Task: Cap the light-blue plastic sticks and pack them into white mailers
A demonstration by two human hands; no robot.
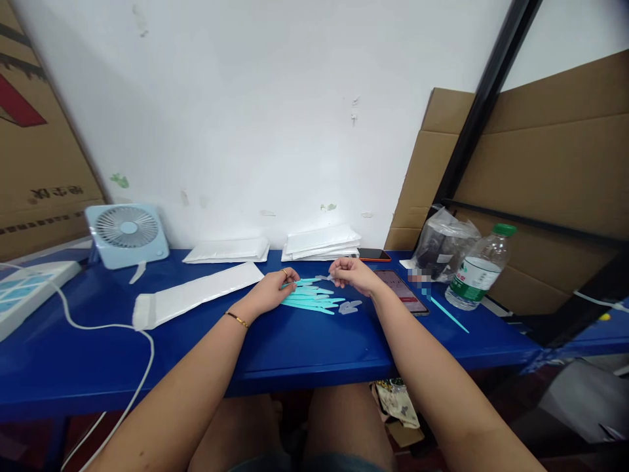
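Observation:
Several slim turquoise sticks [309,303] lie fanned out on the blue table, some with translucent covers over their right ends. My left hand [276,290] is closed at the left of this fan, its fingers pinching the topmost turquoise stick [308,280]. At that stick's right end, my right hand [354,275] pinches a small translucent cover [330,278]. Whether this cover sits on the stick's tip or just touches it, I cannot tell. Just below my right hand is a little group of loose translucent covers [349,307].
White padded mailers [322,242] are stacked by the wall; another mailer [196,295] lies left of my hand. A phone [401,292], a single turquoise stick [449,314] and a bottle [479,269] stand or lie right. A fan [128,229] and white cable [147,347] are left.

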